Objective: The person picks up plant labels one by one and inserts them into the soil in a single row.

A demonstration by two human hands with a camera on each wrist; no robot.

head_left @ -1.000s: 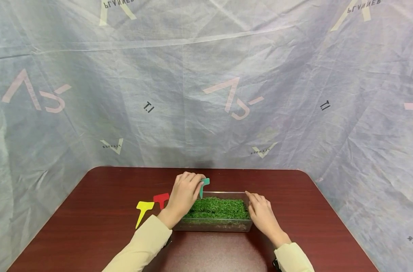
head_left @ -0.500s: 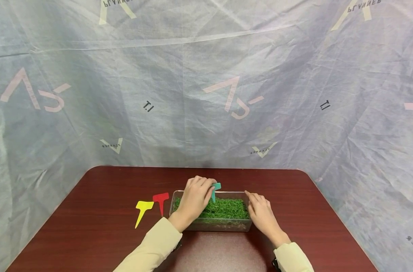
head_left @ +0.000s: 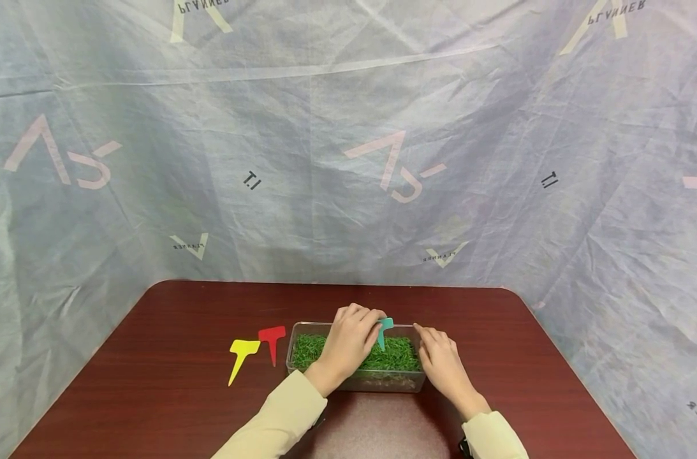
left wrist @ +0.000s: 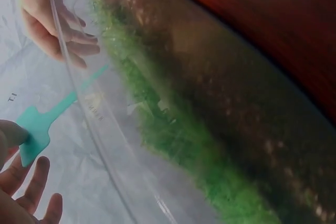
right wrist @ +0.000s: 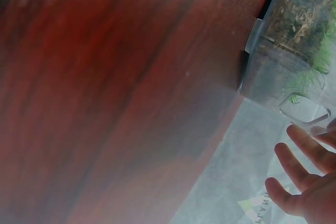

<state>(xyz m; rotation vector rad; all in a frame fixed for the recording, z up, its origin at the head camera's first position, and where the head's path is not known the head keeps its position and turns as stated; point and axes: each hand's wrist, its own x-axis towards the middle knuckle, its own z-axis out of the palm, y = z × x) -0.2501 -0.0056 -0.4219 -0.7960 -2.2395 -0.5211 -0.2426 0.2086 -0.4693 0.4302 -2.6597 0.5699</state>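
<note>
A clear plastic box (head_left: 356,380) filled with green grass (head_left: 310,347) over brown matter stands mid-table. My left hand (head_left: 354,338) pinches a teal T-shaped plant label (left wrist: 38,129) by its wide head. Its stem points down over the right half of the grass, and in the left wrist view the tip shows through the clear wall, near the grass. At the box's right end, my right hand (head_left: 442,360) touches the wall and rim. Several of its fingers (right wrist: 312,150) are extended and spread beside the box end, close to an oval cut-out.
Left of the box, a red T-shaped plant label (head_left: 271,338) and a yellow one (head_left: 244,350) lie on the dark red wooden table (head_left: 153,376). Grey printed fabric (head_left: 302,210) hangs behind the table and along both sides.
My left hand has carried the teal plant label rightward and lower over the grass, uncovering the red label and the box's left end. The right hand stays where it was.
</note>
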